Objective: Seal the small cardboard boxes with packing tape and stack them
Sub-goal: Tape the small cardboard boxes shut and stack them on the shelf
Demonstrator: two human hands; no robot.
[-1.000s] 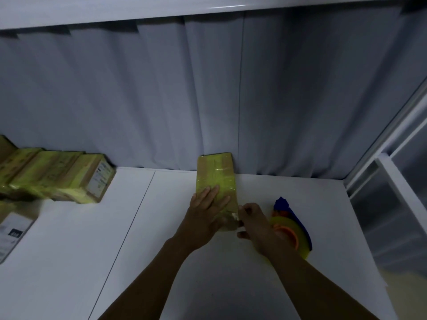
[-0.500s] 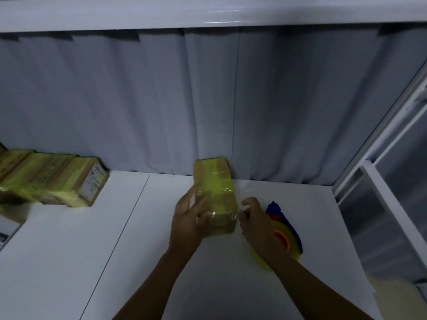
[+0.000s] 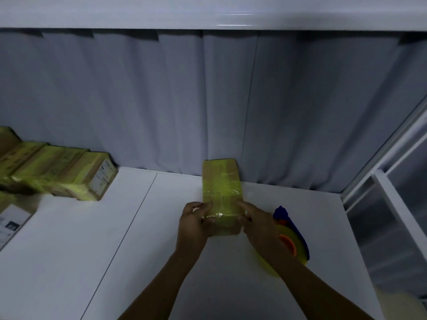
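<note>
Two hands reach in from 6 o'clock over the white bench (image 3: 111, 262). The left hand (image 3: 195, 225) curls its fingers round the near left corner of one cardboard box (image 3: 221, 185). The right hand (image 3: 257, 224) grips the near right corner, with a finger laid on the box's top and the thumb on its near face. At 4 o'clock of the box, partly behind the right wrist, lies one tape dispenser (image 3: 294, 243), a yellow roll with an orange core and a blue handle.

The box lies flat at mid-bench, long side pointing to 12 o'clock. It is brown card, crossed lengthwise and widthwise by glossy yellow tape. At 9 o'clock one white-labelled flat box (image 3: 12, 221) is cut off by the frame edge. At 10 o'clock is a row of taped boxes (image 3: 69, 174), at least four of them. A grey curtain (image 3: 161, 100) hangs at 12 o'clock.
</note>
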